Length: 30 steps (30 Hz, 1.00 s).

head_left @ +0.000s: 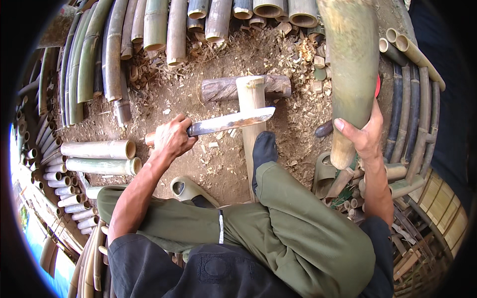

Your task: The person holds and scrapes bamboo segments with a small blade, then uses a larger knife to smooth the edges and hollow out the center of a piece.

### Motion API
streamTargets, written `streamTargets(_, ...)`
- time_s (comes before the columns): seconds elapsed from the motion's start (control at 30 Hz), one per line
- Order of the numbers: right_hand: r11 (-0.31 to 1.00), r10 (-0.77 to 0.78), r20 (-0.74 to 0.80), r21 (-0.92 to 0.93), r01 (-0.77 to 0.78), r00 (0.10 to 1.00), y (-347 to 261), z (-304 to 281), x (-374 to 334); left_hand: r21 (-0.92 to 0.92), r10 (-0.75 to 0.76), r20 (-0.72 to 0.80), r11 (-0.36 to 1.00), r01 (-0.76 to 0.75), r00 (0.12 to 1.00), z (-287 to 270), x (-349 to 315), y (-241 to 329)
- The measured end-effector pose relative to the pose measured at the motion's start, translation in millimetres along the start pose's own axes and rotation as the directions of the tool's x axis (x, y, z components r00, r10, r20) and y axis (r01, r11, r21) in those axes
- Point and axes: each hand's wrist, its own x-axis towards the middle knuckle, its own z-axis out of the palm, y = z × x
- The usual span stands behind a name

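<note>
My left hand is closed around the handle of a machete. Its broad, stained blade points right, over a pale wooden beam. That beam rests on a dark log lying crosswise on the dirt. My right hand grips a thick green bamboo pole near its rounded, paler lower end, the thumb on the front. The pole rises out of the top of the picture; my other fingers are mostly hidden behind it. My foot in a dark sock lies against the beam.
Cut bamboo tubes line the far side, with two more tubes at the left. Wood chips litter the dirt. Slip-on shoes sit near my legs. Long bamboo poles stand at the right. A red object shows behind the held pole.
</note>
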Motion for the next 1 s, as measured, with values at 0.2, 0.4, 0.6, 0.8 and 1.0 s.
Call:
streamTargets(0.2,0.999,0.001,0.031,0.034,-0.002,1.000,-4.4,6.1,0.7,0.022,0.003,0.052,1.000,-0.005,0.999,1.1,4.7,-2.4)
streamTargets(0.4,0.997,0.019,0.057,0.073,-0.023,0.998,-7.0,5.9,0.6,0.049,-0.011,0.086,0.999,0.006,0.996,-4.0,8.0,-3.0)
streamTargets(0.6,0.999,0.034,0.075,0.026,-0.036,0.997,-8.1,4.5,2.3,0.048,0.008,0.065,0.999,-0.011,0.998,1.4,6.5,-8.9)
streamTargets(0.8,0.999,0.037,0.091,0.020,-0.039,0.995,-7.8,9.8,2.9,0.043,0.000,0.088,0.999,-0.003,0.996,0.5,10.3,-9.2)
streamTargets(1.0,0.748,-0.484,0.403,-0.270,0.607,0.776,-5.1,38.8,-3.1,0.113,-0.106,0.262,0.991,0.078,0.959,-9.3,32.5,-6.8)
